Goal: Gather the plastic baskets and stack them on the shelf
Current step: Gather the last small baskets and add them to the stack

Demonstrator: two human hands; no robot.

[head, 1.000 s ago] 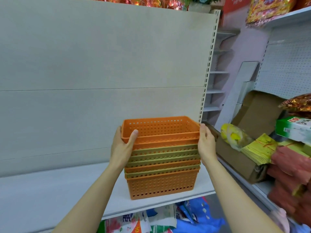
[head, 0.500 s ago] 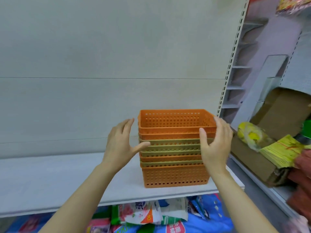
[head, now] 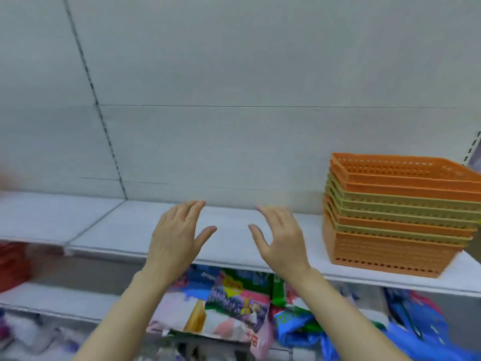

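A stack of several orange and olive-green perforated plastic baskets [head: 398, 217] stands on the white shelf [head: 125, 230] at the right, its right edge cut off by the frame. My left hand [head: 177, 235] and my right hand [head: 281, 238] hover in front of the shelf's middle, well left of the stack. Both hands have spread fingers and hold nothing.
Colourful packaged goods [head: 229, 306] lie on the lower level under the shelf, with blue bags [head: 416, 327] at the lower right. A blurred red item [head: 13, 267] shows at the far left. A slotted upright [head: 104, 126] divides the back panel.
Both hands have let go of the basket stack and pulled away to its left. The view has swung left, so the stack now sits at the right edge.
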